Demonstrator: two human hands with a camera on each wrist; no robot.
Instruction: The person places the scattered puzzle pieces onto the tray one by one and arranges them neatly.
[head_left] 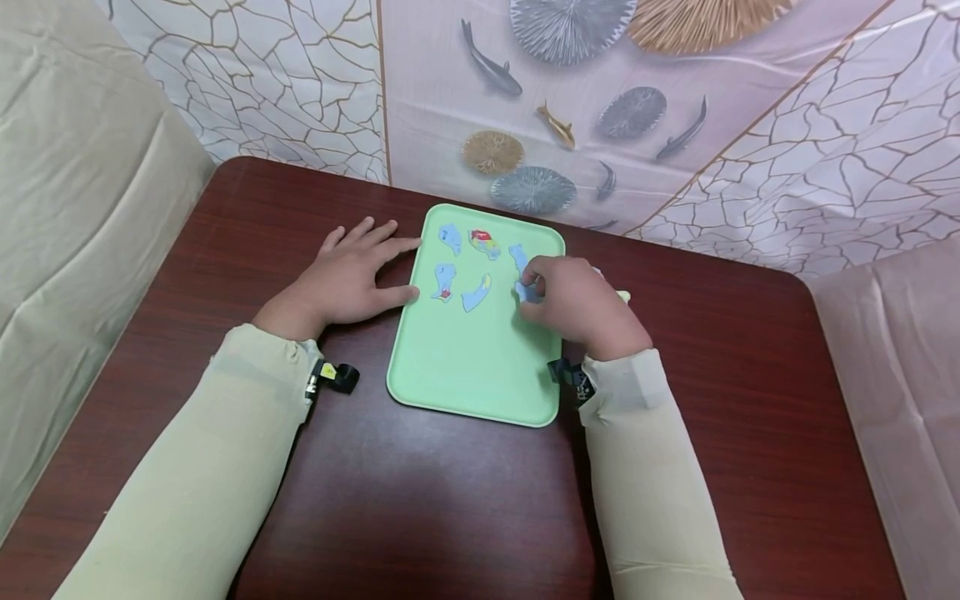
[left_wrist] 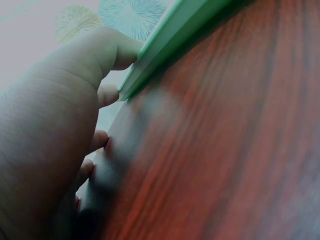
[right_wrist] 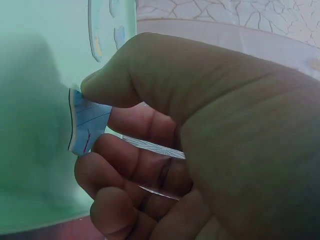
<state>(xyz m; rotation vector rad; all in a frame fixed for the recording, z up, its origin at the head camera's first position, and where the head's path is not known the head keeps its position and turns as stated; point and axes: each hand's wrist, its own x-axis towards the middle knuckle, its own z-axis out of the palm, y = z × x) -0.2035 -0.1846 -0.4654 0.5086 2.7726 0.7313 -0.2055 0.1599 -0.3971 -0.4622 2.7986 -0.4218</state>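
Observation:
Toward the right side of a light green tray [head_left: 480, 367], my right hand [head_left: 581, 300] pinches a flat blue puzzle piece [right_wrist: 90, 120] between thumb and fingers, close over the tray. The piece has thin dark lines and a small reddish mark. A similar blue puzzle piece [head_left: 517, 257] lies just beyond these fingers. My left hand [head_left: 348, 275] rests on the table with its fingers spread; its thumb and index fingertip are at the tray's left edge. In the left wrist view, the thumb [left_wrist: 122, 52] touches the tray's side.
Several irregular puzzle pieces lie on the tray's far half: a blue one [head_left: 450, 238], one with red and yellow [head_left: 485, 243], another blue one [head_left: 444, 282] and a curved one [head_left: 476, 293]. The dark wooden table [head_left: 420, 492] meets a patterned curtain [head_left: 450, 100] at the back.

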